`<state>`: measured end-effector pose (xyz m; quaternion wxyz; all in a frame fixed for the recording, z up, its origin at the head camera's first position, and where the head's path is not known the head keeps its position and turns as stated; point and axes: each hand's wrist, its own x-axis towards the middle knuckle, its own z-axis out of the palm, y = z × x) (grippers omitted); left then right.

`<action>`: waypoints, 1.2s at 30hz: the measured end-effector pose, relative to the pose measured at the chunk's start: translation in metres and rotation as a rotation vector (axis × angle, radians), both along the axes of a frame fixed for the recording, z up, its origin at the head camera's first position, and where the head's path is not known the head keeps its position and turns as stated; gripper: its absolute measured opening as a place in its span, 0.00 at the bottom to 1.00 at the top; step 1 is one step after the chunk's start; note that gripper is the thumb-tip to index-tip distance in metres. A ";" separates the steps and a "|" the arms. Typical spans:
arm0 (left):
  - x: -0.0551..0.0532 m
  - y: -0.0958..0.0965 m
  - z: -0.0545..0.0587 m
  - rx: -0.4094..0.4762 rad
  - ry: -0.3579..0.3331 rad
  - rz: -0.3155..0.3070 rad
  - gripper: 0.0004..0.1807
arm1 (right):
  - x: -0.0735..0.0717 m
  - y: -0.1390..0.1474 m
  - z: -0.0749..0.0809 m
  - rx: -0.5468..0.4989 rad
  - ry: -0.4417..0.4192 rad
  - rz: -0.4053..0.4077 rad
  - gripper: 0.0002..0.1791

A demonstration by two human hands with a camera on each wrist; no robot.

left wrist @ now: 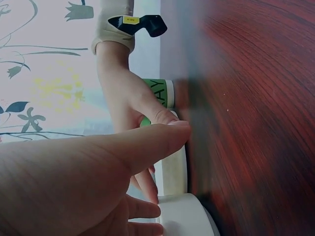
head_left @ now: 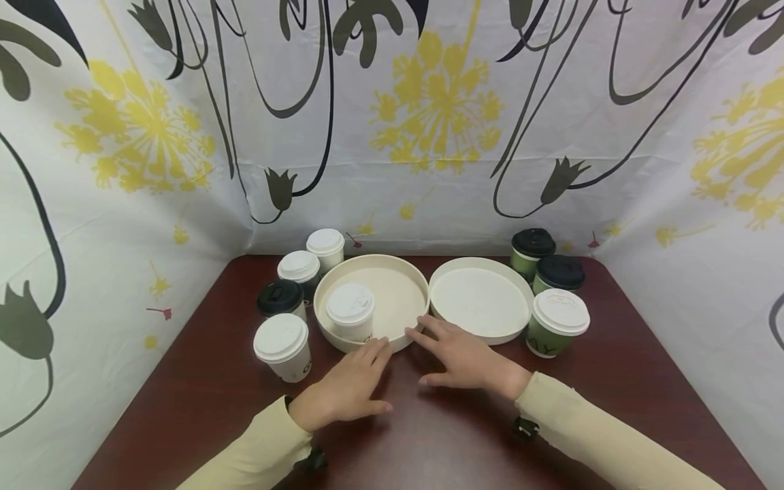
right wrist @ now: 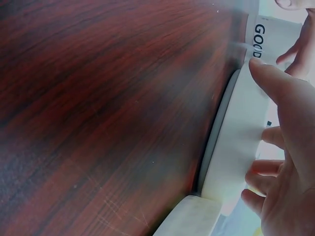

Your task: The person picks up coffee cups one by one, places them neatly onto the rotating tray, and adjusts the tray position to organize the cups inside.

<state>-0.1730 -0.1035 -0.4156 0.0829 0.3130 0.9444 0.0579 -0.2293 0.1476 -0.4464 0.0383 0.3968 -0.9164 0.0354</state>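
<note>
Perhaps, with our left hand [head_left: 346, 389] and right hand [head_left: 461, 352] apart, fingers loosely extended against the near side of the round, cream, plastic-looking tray [head_left: 399, 294] on the red-brown wood-grain tabletop [head_left: 416, 446], we risked toppling the white-lidded paper cup [head_left: 351, 310] inside through an uneven push.

I count eight lidded paper cups [head_left: 294, 359] on one counter [head_left: 407, 435]: five topped with white lids [head_left: 560, 309], three with black lids [head_left: 534, 241]. Three of the eight are green cups [head_left: 545, 337]. Besides those, I have two shallow round trays [head_left: 398, 289], two pale sleeves [head_left: 251, 449], and one left grip [head_left: 343, 389] plus one right grip [head_left: 464, 354], making two.
</note>
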 end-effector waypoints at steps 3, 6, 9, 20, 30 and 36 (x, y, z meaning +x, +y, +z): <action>0.000 -0.002 0.000 0.008 0.006 -0.006 0.50 | -0.001 0.002 -0.001 -0.005 -0.007 0.004 0.50; 0.000 -0.003 -0.002 0.014 0.016 -0.010 0.50 | -0.004 0.005 -0.002 -0.019 -0.015 0.009 0.50; -0.001 -0.005 -0.002 0.014 0.026 -0.008 0.50 | -0.008 0.008 -0.002 -0.024 -0.019 0.011 0.50; 0.001 -0.010 -0.005 0.027 0.018 0.005 0.50 | -0.010 0.011 0.001 -0.042 -0.031 0.022 0.49; 0.004 -0.014 -0.005 0.044 0.011 0.019 0.50 | -0.013 0.012 -0.001 -0.031 -0.053 0.002 0.49; 0.006 -0.013 -0.001 0.048 0.003 0.028 0.51 | -0.012 0.012 -0.002 -0.029 -0.048 0.006 0.50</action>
